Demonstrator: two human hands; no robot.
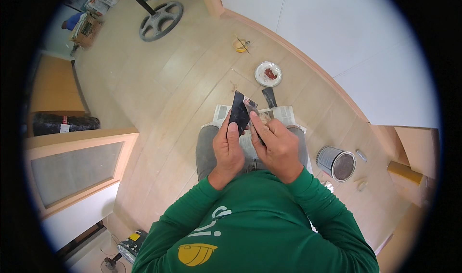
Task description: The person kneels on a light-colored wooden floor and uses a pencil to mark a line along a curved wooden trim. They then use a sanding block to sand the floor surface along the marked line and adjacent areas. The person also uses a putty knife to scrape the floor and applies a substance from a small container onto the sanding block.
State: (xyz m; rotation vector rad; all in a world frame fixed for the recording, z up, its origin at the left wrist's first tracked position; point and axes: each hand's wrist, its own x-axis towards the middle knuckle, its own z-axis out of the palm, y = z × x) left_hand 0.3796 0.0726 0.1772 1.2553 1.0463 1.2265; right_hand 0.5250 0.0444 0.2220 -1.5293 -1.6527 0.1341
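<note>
My left hand (228,150) grips a flat black plate (237,113), thumb on its face, in front of my knees. My right hand (277,145) is closed around a putty knife (250,106), its forefinger stretched along the greyish blade. The blade lies against or just over the plate's right side; I cannot tell whether they touch. A little pinkish paste shows near the blade's tip. Most of the knife's handle is hidden by my fingers. Beyond my hands, another black flat tool (269,97) lies by the newspaper (284,114) spread on the floor.
Ahead on the floor stand a white lid (262,75) with reddish-brown paste and a yellow cup (239,45) with a stick. An open metal can (332,163) and a small tube (361,155) are at my right. A framed panel (79,169) is at left; a wheel-like base (161,21) stands farther off.
</note>
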